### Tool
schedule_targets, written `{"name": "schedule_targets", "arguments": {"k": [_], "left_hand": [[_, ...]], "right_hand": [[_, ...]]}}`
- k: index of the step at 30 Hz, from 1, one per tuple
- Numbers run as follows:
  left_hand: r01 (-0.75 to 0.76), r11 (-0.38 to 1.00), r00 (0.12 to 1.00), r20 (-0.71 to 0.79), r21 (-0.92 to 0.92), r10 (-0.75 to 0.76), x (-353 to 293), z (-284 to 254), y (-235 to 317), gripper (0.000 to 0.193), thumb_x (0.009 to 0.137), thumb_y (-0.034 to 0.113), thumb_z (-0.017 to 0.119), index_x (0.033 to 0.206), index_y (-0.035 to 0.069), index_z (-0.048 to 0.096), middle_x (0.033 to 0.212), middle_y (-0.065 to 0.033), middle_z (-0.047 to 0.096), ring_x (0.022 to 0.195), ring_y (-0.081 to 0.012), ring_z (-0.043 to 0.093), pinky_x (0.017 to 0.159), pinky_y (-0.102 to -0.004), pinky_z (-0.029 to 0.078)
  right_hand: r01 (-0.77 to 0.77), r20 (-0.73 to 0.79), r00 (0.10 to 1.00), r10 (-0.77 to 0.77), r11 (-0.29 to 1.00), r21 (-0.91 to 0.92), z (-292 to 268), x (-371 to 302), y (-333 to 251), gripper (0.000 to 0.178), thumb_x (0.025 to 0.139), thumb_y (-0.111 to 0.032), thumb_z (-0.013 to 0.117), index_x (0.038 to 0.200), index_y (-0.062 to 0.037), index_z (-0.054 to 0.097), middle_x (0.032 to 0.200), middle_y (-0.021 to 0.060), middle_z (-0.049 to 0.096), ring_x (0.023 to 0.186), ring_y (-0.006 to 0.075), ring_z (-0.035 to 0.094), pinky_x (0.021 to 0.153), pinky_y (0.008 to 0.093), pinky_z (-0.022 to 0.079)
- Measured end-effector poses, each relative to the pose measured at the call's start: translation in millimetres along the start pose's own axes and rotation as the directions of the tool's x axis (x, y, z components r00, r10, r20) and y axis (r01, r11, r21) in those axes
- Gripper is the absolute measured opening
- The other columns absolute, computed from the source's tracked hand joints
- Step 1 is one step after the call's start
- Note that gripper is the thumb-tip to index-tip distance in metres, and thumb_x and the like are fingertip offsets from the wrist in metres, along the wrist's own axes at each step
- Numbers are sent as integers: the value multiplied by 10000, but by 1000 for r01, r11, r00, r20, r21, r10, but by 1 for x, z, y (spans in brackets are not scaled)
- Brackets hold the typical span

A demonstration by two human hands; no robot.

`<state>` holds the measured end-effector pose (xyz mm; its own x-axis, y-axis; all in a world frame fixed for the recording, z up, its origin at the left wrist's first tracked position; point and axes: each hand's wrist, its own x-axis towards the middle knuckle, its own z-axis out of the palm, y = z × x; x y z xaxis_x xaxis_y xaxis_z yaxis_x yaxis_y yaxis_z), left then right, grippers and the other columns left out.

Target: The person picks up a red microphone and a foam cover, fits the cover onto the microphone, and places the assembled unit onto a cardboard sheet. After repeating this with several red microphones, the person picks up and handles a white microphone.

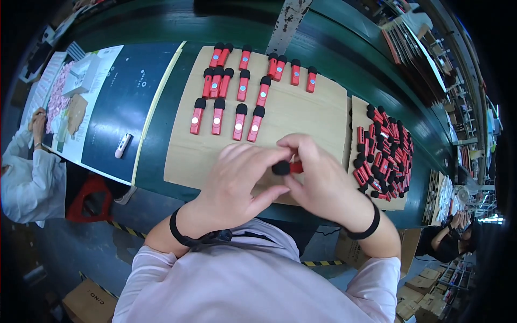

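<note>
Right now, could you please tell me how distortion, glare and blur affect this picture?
Head view throughout: the near edge of the table bows; soft sheen lies on the blue mat; a light glares near the right rim; the fingers look slightly blurred.

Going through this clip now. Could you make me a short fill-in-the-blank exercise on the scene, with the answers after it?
1. The right hand grips a small red device whose rounded tip is coloured ____.
2. The sheet under the spaced-out rows of devices is made of ____.
3. The jumbled pile of devices lies to the person's ____ of that sheet.

Missing words: black; cardboard; right.
</note>
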<state>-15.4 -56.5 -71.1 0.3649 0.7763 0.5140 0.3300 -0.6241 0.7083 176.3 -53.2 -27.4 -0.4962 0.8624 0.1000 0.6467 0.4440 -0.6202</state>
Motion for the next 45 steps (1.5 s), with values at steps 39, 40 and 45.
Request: {"name": "schedule_targets", "arguments": {"k": [39, 40, 45], "left_hand": [[-92, 964, 995, 0, -251, 95, 3, 8, 0, 292, 694, 41, 760, 954, 53, 628, 887, -68, 634, 836, -266, 600, 823, -379, 433], [-92, 964, 995, 6, -248, 97, 4, 11, -1, 296, 700, 49, 762, 964, 46, 628, 913, -82, 636, 856, -267, 602, 838, -385, 438], [-75, 990, 997, 4, -117, 76, 5, 17, -4, 313, 729, 110, 757, 999, 49, 609, 982, -90, 620, 927, -274, 583, 863, -398, 428]], "right_hand": [[230, -471, 878, -83, 937, 264, 18, -46, -1, 309, 767, 48, 712, 1064, 24, 630, 942, 140, 634, 823, 224, 615, 707, 303, 495], [212, -478, 875, -79, 949, 233, 15, -44, -4, 309, 759, 59, 707, 1056, 19, 632, 937, 142, 633, 819, 232, 619, 701, 310, 499], [254, -428, 884, -187, 962, 105, 1, -29, 2, 275, 778, 51, 689, 1044, 13, 633, 942, 138, 637, 830, 223, 631, 716, 315, 510]]}}
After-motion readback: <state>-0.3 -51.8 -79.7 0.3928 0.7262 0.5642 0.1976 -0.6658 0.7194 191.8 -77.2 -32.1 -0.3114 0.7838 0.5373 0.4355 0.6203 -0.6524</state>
